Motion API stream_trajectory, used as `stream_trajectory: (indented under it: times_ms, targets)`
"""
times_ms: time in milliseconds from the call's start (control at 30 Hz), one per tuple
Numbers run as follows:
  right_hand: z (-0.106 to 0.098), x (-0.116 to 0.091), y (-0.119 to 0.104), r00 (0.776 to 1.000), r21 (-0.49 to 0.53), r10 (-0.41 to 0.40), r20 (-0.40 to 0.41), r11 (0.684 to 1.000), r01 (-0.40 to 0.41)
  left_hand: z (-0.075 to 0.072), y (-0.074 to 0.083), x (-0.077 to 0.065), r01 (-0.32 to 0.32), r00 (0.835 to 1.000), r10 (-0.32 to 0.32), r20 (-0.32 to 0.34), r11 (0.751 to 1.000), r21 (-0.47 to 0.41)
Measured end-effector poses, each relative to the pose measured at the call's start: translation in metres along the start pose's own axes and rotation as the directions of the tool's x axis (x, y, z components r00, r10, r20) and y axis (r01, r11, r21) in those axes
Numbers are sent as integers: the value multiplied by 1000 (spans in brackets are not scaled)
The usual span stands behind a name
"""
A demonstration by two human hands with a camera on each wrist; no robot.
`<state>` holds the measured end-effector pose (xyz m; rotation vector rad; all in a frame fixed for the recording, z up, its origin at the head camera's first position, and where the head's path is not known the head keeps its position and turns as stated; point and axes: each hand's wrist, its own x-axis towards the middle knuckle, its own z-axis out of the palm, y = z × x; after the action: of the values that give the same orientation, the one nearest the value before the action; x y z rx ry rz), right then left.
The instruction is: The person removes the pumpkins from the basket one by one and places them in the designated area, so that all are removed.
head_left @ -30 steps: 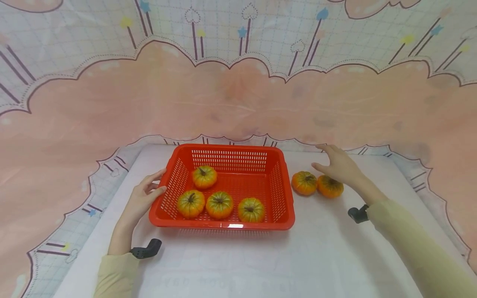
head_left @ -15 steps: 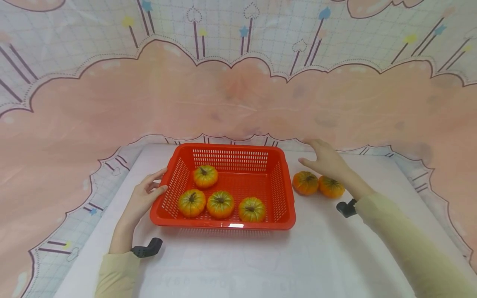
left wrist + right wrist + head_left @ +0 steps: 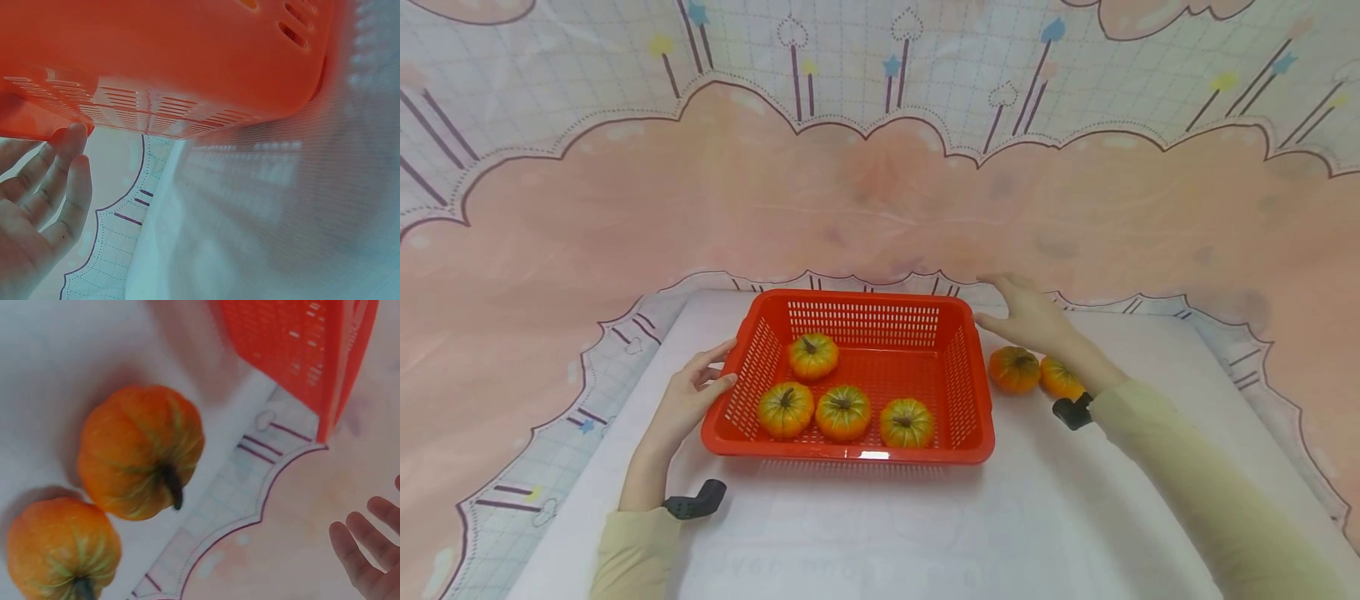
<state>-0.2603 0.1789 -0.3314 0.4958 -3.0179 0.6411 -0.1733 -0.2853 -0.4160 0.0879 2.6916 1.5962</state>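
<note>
In the head view my left hand [image 3: 688, 396] is at the left side of a red plastic basket [image 3: 848, 452], thumb and fingertips against its rim. The left wrist view shows those fingers [image 3: 72, 187] mostly straight, tips at the rim's edge. Inside the basket lie several small orange-green pumpkins [image 3: 842, 412]. My right hand [image 3: 1030, 317] is held spread beside the back right corner of the basket, with nothing in it. Below it on the table are two orange pumpkins [image 3: 1015, 370] [image 3: 142, 450], side by side; my right forearm partly covers the farther one [image 3: 1058, 379].
The white table [image 3: 850, 533] backs onto a pink cloud-patterned cloth [image 3: 880, 208], which also rises along both sides. A black wrist-camera mount [image 3: 698, 502] sticks out from the left wrist, and another mount [image 3: 1072, 412] from the right.
My right hand has moved left, from above the two loose pumpkins to the basket's back right corner, still spread. The left hand, basket and pumpkins have stayed in place.
</note>
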Motion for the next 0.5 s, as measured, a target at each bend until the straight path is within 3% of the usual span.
stream_trajectory:
  times_ms: [500]
  targets:
    - [1, 14, -35, 994, -33, -110, -5, 993, 109, 0, -1, 0, -7, 1000, 7, 5, 1000, -6]
